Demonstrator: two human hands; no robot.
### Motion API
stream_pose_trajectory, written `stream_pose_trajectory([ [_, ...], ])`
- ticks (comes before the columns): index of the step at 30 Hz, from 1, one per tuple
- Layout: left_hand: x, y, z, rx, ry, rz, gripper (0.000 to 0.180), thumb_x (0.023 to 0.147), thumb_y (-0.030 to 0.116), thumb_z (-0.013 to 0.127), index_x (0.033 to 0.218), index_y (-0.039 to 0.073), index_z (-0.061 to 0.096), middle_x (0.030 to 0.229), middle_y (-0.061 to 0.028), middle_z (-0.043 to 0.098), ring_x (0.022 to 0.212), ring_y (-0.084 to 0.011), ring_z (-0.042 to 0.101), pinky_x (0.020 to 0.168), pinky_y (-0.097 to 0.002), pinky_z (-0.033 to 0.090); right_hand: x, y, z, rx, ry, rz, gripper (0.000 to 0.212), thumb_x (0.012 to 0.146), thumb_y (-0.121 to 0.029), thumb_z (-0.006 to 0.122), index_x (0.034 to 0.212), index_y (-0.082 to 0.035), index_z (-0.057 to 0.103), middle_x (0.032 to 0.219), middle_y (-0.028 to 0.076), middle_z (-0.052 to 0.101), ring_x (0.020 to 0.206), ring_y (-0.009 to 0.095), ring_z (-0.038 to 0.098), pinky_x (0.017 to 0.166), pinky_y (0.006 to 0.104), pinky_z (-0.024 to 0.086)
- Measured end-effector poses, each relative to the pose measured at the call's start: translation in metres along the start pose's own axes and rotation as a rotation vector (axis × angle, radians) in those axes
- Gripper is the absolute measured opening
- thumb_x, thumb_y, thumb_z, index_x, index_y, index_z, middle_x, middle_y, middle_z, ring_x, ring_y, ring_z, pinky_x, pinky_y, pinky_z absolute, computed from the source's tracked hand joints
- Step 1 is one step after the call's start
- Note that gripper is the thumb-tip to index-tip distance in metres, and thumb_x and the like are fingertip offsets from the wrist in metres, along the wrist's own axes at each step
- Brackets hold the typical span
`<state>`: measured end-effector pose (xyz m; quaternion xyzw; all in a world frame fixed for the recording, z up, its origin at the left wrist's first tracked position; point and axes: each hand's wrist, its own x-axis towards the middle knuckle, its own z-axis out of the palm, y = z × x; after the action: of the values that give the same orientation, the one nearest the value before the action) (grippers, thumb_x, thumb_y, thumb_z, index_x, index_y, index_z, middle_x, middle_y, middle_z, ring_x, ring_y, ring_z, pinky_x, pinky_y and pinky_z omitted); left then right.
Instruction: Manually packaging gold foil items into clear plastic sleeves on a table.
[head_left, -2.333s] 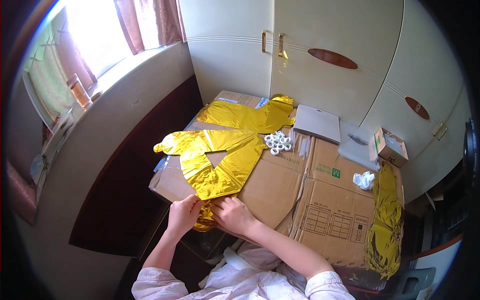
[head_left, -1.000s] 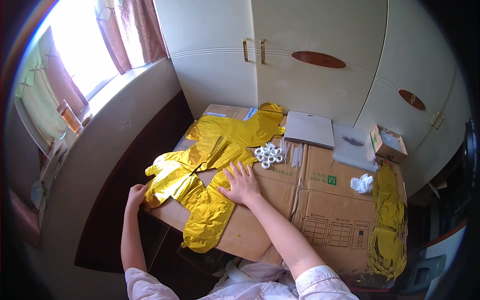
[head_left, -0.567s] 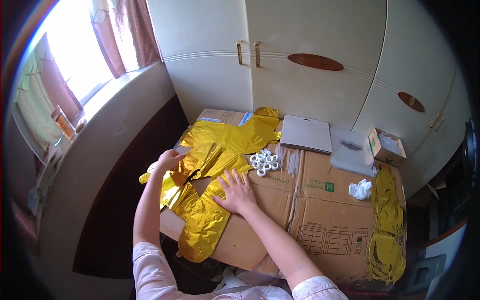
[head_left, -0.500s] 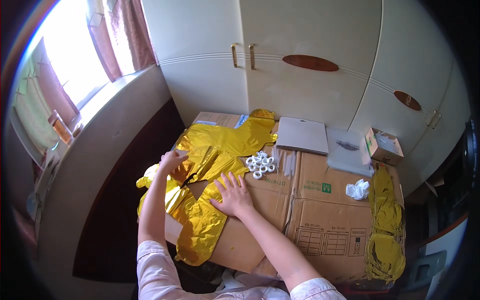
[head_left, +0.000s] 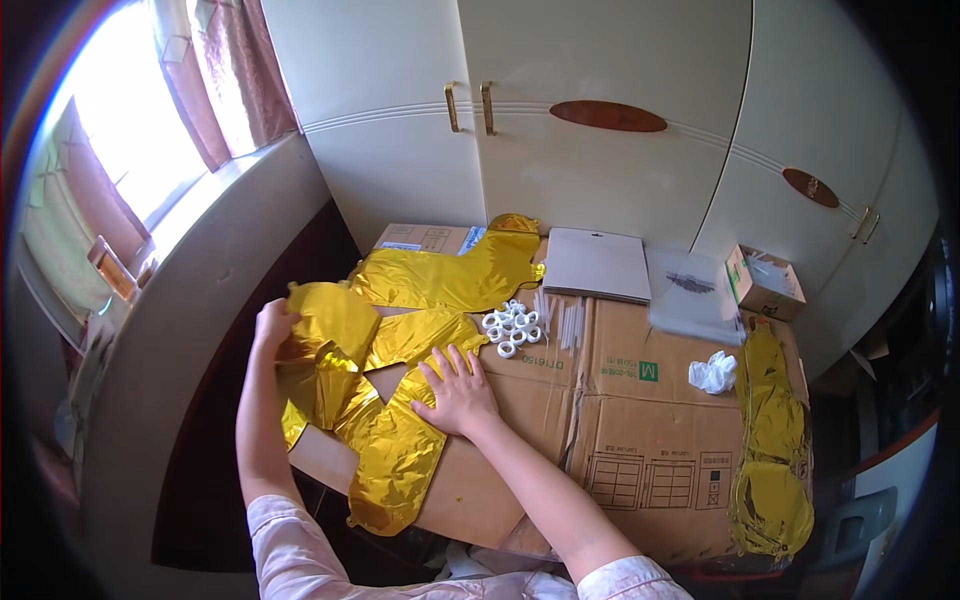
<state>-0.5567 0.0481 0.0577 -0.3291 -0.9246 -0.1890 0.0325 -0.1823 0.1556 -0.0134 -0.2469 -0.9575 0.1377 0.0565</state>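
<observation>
A deflated gold foil balloon [head_left: 400, 487] lies partly folded on the left part of the cardboard. My left hand [head_left: 275, 325] is closed on its left edge, holding that flap of foil up a little. My right hand [head_left: 461, 395] rests with its fingers spread on the lower right limb of the same balloon, pressing it against the cardboard. Just behind lies another flat gold foil balloon [head_left: 430, 277]. Small white rings [head_left: 512, 328], several in a cluster, sit to the right of the foil, beyond my right hand.
The flattened cardboard [head_left: 530, 440] covers the work surface. Clear thin straws [head_left: 571, 325], a stack of grey sheets [head_left: 597, 265], a clear plastic bag [head_left: 690, 295] and a small box [head_left: 765, 280] stand towards the back. Crumpled white plastic [head_left: 713, 373] and folded gold foil [head_left: 770, 450] lie right.
My left hand has moved left and slightly nearer, drawing the balloon's flap out to the left so that it lies more spread. My right hand stays pressed on the foil.
</observation>
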Motion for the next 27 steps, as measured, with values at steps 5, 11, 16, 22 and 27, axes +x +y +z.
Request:
stream_pose_trajectory([
  [5, -0.026, -0.106, -0.065, -0.084, 0.217, -0.205, 0.022, 0.077, 0.019, 0.069, 0.087, 0.001, 0.062, 0.078, -0.0148, 0.067, 0.073, -0.0242, 0.066, 0.068, -0.0397, 0.051, 0.0, 0.006, 0.003, -0.015, 0.03, 0.006, 0.075, 0.089, -0.063, 0.04, 0.149, -0.018, 0.031, 0.157, 0.012, 0.021, 0.146, 0.03, 0.013, 0.119, 0.0481, 0.004],
  [11, -0.084, -0.296, -0.142, -0.523, 0.398, -0.344, 0.017, 0.089, 0.015, 0.062, 0.079, 0.001, 0.065, 0.062, 0.0021, 0.056, 0.051, -0.0075, 0.048, 0.045, -0.0269, 0.036, 0.002, -0.005, 0.005, -0.017, 0.025, -0.02, 0.075, 0.089, -0.063, 0.04, 0.149, -0.018, 0.031, 0.157, 0.011, 0.022, 0.146, 0.029, 0.013, 0.119, 0.048, 0.004],
  [16, -0.139, -0.375, -0.226, -0.284, 0.686, -0.363, 0.03, 0.091, 0.023, 0.062, 0.075, -0.001, 0.06, 0.06, -0.0013, 0.054, 0.054, -0.0113, 0.049, 0.05, -0.0315, 0.038, -0.001, -0.006, 0.002, -0.018, 0.039, -0.025, 0.075, 0.089, -0.062, 0.041, 0.149, -0.018, 0.031, 0.157, 0.01, 0.021, 0.146, 0.028, 0.013, 0.119, 0.0476, 0.005],
  [22, -0.169, -0.273, -0.281, 0.106, 0.879, -0.081, 0.033, 0.091, 0.026, 0.063, 0.076, -0.002, 0.055, 0.06, -0.0084, 0.05, 0.056, -0.0143, 0.043, 0.055, -0.0349, 0.038, 0.001, 0.0, 0.004, -0.051, 0.002, 0.016, 0.076, 0.088, -0.063, 0.041, 0.149, -0.019, 0.03, 0.158, 0.009, 0.019, 0.147, 0.028, 0.011, 0.119, 0.0473, 0.004],
  [27, -0.208, -0.068, -0.301, 0.031, 0.592, 0.055, 0.03, 0.09, 0.024, 0.065, 0.08, -0.004, 0.058, 0.064, -0.0124, 0.054, 0.061, -0.014, 0.049, 0.059, -0.0347, 0.042, 0.0, 0.0, 0.005, -0.044, 0.072, 0.015, 0.078, 0.087, -0.062, 0.046, 0.148, -0.016, 0.033, 0.157, 0.012, 0.021, 0.147, 0.029, 0.011, 0.119, 0.0468, 0.004],
])
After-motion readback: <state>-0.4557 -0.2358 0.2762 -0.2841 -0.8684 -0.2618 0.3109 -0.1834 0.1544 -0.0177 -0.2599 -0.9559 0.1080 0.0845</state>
